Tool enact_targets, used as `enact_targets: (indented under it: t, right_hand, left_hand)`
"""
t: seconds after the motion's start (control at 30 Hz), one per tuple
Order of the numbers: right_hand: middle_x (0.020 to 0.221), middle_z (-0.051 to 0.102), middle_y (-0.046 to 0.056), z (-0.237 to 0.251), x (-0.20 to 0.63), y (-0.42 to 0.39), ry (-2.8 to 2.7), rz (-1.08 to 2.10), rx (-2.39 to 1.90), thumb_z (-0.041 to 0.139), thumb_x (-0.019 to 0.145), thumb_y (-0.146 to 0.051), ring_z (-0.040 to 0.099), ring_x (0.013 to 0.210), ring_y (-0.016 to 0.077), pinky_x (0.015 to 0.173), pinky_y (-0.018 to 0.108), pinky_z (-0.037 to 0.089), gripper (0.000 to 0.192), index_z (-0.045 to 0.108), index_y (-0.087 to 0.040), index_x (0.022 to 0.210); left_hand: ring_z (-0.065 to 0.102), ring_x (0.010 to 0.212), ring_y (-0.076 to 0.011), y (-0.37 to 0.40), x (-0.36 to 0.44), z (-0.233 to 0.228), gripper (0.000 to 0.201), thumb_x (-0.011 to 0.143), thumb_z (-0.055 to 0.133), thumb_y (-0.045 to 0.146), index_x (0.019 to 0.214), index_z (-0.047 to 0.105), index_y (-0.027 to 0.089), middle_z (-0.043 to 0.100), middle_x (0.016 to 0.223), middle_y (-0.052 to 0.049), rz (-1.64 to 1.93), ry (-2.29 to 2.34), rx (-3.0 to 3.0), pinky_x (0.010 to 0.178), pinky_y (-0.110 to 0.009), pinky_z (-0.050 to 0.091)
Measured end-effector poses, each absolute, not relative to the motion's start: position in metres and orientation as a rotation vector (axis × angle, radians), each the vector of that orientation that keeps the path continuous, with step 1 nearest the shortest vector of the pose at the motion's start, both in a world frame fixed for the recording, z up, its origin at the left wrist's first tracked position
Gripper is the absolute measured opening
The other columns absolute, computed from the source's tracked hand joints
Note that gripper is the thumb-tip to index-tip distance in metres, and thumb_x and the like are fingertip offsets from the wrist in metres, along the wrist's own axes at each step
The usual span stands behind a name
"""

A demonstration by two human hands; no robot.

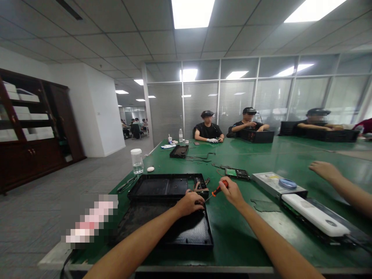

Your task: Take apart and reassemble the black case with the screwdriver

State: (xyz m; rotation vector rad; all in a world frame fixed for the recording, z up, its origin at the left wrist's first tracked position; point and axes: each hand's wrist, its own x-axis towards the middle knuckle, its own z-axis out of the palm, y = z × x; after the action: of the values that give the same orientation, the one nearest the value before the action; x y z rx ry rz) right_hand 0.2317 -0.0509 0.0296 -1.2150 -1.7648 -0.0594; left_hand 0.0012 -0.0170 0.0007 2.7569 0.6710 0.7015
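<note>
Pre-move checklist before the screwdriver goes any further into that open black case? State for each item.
1. Right hand has a grip on the orange-handled screwdriver: ok.
2. Left hand rests on the black case by the tip: ok.
3. Screwdriver tip seated on a screw: cannot tell, hidden behind the left hand.
4. Wires at the case's right end lie close to the tip: not ok.
5. Another person's hand is apart from the case, over the green table: ok.
6. Loose circuit board lies beyond the case, apart from both hands: ok.

Office workroom — glass partitions [232, 100]
</note>
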Motion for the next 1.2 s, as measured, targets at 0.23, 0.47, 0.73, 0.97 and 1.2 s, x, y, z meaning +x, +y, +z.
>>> enact_targets:
  t: [0.23,0.47,0.73,0.97,1.2]
  right_hand:
    - [0.064,0.055,0.002,0.034,0.231,-0.055,-1.894,-0.14,-1.208,0.039,0.082,-0.04,0.05,0.06,0.0149,0.061,0.024,0.036,0.026,0.051,-0.019,0.077]
    - [0.066,0.058,0.004,0.039,0.229,-0.059,-1.941,-0.225,-1.17,0.04,0.083,-0.038,0.052,0.06,0.0146,0.059,0.024,0.037,0.025,0.054,-0.018,0.076]
    - [0.063,0.057,0.001,0.037,0.228,-0.059,-1.951,-0.32,-1.11,0.04,0.084,-0.039,0.052,0.056,0.0127,0.056,0.022,0.035,0.027,0.054,-0.017,0.077]
    - [0.058,0.059,0.004,0.075,0.213,-0.082,-2.142,-0.562,-1.333,0.035,0.085,-0.048,0.054,0.055,0.0144,0.054,0.023,0.029,0.041,0.055,-0.017,0.068]
    - [0.076,0.066,0.008,0.126,0.174,-0.108,-2.534,-0.504,-1.458,0.028,0.089,-0.046,0.06,0.068,0.0191,0.059,0.025,0.032,0.039,0.053,-0.017,0.097]
  left_hand:
    - [0.056,0.082,-0.0136,-0.02,0.002,0.005,0.02,0.074,0.063,0.028,0.091,0.061,0.018,0.065,0.084,0.0,0.673,0.692,2.762,0.082,-0.027,0.03]
    - [0.056,0.083,-0.0146,-0.021,0.002,0.006,0.018,0.075,0.063,0.027,0.09,0.061,0.018,0.065,0.085,-0.001,0.656,0.685,2.79,0.083,-0.027,0.029]
    - [0.055,0.084,-0.0145,-0.024,0.002,0.008,0.015,0.075,0.063,0.027,0.086,0.063,0.018,0.065,0.085,-0.001,0.659,0.683,2.777,0.083,-0.026,0.027]
    - [0.054,0.087,-0.0153,-0.024,0.002,0.008,0.014,0.075,0.063,0.027,0.085,0.063,0.019,0.064,0.086,-0.001,0.644,0.738,2.76,0.086,-0.029,0.026]
    - [0.054,0.084,-0.0149,-0.027,0.0,0.011,0.013,0.074,0.063,0.027,0.083,0.062,0.018,0.063,0.083,-0.001,0.609,0.764,2.766,0.086,-0.03,0.026]
